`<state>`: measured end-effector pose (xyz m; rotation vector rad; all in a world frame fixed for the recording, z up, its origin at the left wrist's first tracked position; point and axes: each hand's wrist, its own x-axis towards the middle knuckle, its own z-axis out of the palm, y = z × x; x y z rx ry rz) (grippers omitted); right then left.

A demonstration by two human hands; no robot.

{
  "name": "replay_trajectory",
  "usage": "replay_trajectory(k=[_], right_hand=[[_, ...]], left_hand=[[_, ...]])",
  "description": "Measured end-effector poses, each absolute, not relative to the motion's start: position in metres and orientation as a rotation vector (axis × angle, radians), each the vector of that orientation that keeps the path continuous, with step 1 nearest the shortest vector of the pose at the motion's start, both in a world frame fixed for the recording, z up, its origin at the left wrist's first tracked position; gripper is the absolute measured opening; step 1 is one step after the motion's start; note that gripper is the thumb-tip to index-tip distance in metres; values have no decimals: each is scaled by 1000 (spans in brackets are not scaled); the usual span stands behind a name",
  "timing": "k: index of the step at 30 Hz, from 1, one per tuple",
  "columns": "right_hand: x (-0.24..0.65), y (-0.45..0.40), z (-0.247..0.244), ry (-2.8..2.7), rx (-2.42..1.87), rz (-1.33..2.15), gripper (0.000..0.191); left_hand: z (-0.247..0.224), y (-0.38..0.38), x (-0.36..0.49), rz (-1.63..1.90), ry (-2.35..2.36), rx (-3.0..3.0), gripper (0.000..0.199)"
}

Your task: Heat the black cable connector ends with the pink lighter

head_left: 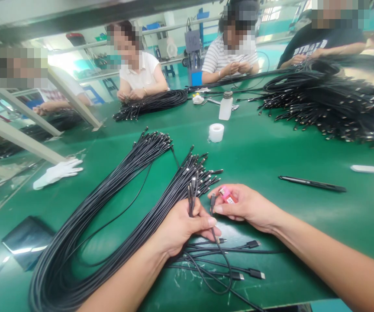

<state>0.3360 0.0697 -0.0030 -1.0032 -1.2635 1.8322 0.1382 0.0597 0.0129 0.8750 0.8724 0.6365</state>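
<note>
My left hand (190, 223) is closed round several black cable ends that stick up from its fist, and its thumb presses on a single cable. Just right of it, my right hand (235, 203) holds a small pink and red adapter (228, 195) with a metal plug. Its thumb and finger are also at a black cable connector (213, 200) that stands upright between the hands. A long looped bundle of black cables (109, 186) lies to the left, its connector ends behind my left hand. Below the hands, loose cables with connectors (254, 244) lie on the green table (304, 225).
A black pen (312, 183) and a white oval piece (365, 168) lie at right. Ahead are a tape roll (216, 132), a white bottle (226, 106) and a large cable pile (330, 99). A white glove (58, 172) lies left. Several people sit across the table.
</note>
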Motion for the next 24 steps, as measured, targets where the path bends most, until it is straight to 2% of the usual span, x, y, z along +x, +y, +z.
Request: replay_trajectory(k=[10,16,20,24], right_hand=[[335,70,2,-1107,-976,1784,30],[343,73,5,-1347,-1171,1517,36],[348,78,5,-1284,-1213,1366,37],[348,79,5,-1190,-1163,1418,34]], left_hand=[[11,58,138,618,892,904,52],[13,61,138,636,955,961,30],[15,61,138,619,906,948,29],[16,58,138,528,820,962,29]])
